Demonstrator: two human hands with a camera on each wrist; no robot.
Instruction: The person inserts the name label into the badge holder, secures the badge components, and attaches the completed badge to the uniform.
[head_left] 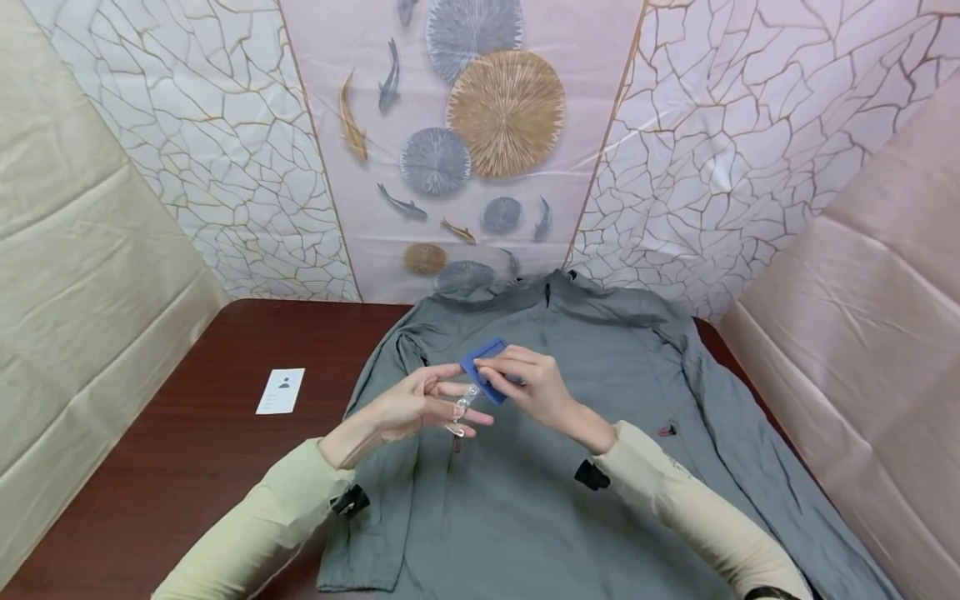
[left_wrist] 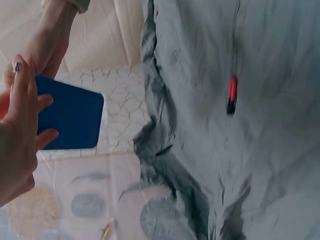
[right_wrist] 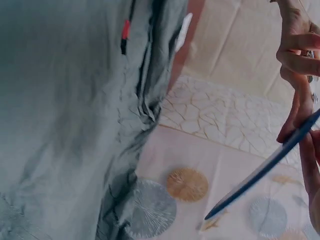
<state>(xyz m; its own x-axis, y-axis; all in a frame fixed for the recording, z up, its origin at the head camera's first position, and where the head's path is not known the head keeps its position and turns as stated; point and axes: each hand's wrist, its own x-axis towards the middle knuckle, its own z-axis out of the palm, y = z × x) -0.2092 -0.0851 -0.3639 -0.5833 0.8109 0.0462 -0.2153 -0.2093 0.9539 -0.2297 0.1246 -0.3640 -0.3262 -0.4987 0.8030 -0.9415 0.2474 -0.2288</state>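
A blue badge holder [head_left: 486, 357] is held up above a grey jacket [head_left: 525, 500], with a clear strap [head_left: 468, 395] and a small metal clip [head_left: 455, 429] hanging off it. My right hand [head_left: 536, 387] pinches the holder between thumb and fingers. My left hand [head_left: 408, 408] holds the strap by its thumb and fingers, and its index fingertip meets the holder's left edge. The left wrist view gives a broad flat face of the holder [left_wrist: 75, 117]; in the right wrist view the holder [right_wrist: 260, 172] appears nearly edge-on. Whether a card sits inside cannot be told.
A white card [head_left: 281, 392] with a person icon lies on the dark red-brown table [head_left: 187, 475], left of the jacket. The jacket is spread collar away from me, with red-and-black zipper pulls [head_left: 667, 431]. Fabric walls [head_left: 67, 250] stand around the table.
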